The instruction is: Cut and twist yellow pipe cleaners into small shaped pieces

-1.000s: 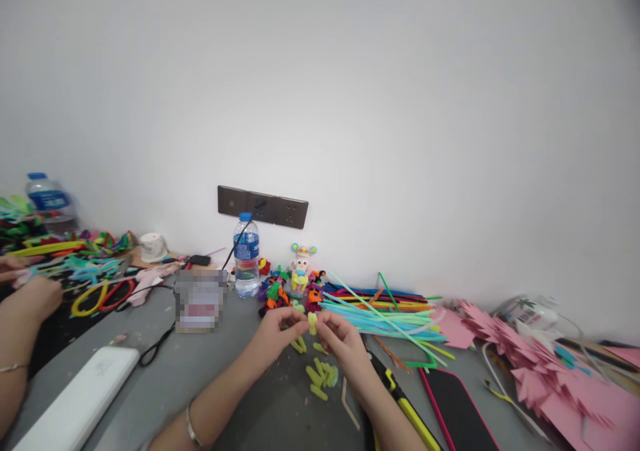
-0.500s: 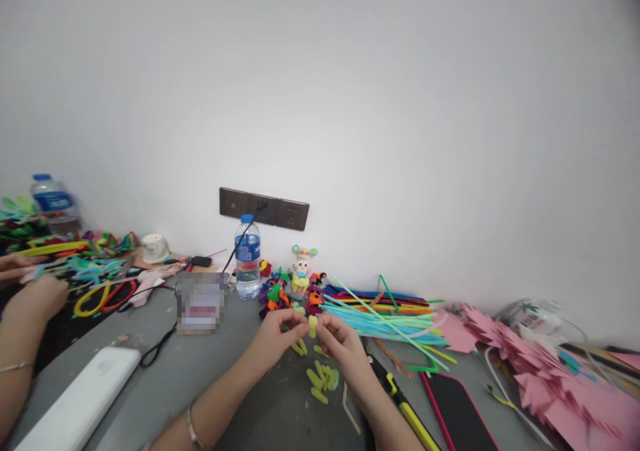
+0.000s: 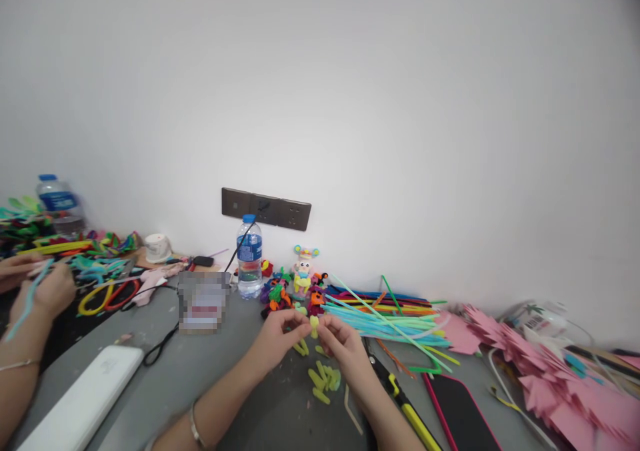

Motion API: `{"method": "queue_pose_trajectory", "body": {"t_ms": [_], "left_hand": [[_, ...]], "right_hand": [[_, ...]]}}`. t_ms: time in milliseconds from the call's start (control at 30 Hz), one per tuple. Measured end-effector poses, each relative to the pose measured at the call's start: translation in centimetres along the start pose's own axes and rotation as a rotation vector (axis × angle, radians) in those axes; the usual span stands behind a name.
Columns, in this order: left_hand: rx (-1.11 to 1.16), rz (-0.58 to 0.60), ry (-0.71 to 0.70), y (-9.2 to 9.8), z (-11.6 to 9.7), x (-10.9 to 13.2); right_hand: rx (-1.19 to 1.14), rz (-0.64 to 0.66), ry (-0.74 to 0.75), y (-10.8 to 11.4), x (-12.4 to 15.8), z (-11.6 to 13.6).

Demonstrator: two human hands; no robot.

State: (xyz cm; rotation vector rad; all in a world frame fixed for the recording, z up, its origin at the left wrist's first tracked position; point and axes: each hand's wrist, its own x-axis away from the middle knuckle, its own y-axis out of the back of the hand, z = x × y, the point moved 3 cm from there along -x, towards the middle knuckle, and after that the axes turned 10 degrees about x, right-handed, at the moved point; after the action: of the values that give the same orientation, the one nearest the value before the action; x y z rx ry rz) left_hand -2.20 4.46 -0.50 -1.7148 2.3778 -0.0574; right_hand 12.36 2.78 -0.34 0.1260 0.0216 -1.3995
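Note:
A small yellow-green piece of bent pipe cleaner (image 3: 314,327) is pinched between the fingertips of both my hands. My left hand (image 3: 283,334) grips it from the left, thumb and forefinger together. From the right, my right hand (image 3: 343,341) holds it in the same way. On the grey table below lie several short yellow-green pipe cleaner loops (image 3: 325,378). A few more pieces (image 3: 301,347) show by my left fingers. Behind my hands stand a small doll figure (image 3: 303,271) and dark, multicoloured pipe cleaner shapes (image 3: 277,294).
Long pipe cleaners (image 3: 390,314) lie behind my right hand. A phone (image 3: 460,411), a yellow-black cutter (image 3: 410,414) and pink paper (image 3: 550,371) are at right. Left are a water bottle (image 3: 249,258), a white power bank (image 3: 85,398) and a co-worker's hands (image 3: 55,288) with blue pipe cleaner.
My hands keep nearly the same pose around the yellow-green piece. The view has shifted slightly. At left, the co-worker's hand has moved, and a light-blue strip now hangs across it.

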Motion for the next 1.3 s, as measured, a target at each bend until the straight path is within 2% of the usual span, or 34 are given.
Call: {"method": "queue_pose_trajectory", "body": {"t_ms": [367, 567, 1300], "left_hand": [[0.018, 0.003, 0.013, -0.23, -0.61, 0.09], [-0.013, 0.001, -0.021, -0.09, -0.49, 0.11], [-0.008, -0.014, -0.009, -0.03, -0.24, 0.22]], "right_hand": [[0.023, -0.015, 0.034, -0.20, 0.16, 0.43], [0.032, -0.021, 0.040, -0.12, 0.12, 0.29], [0.034, -0.013, 0.029, -0.10, 0.03, 0.06]]}}
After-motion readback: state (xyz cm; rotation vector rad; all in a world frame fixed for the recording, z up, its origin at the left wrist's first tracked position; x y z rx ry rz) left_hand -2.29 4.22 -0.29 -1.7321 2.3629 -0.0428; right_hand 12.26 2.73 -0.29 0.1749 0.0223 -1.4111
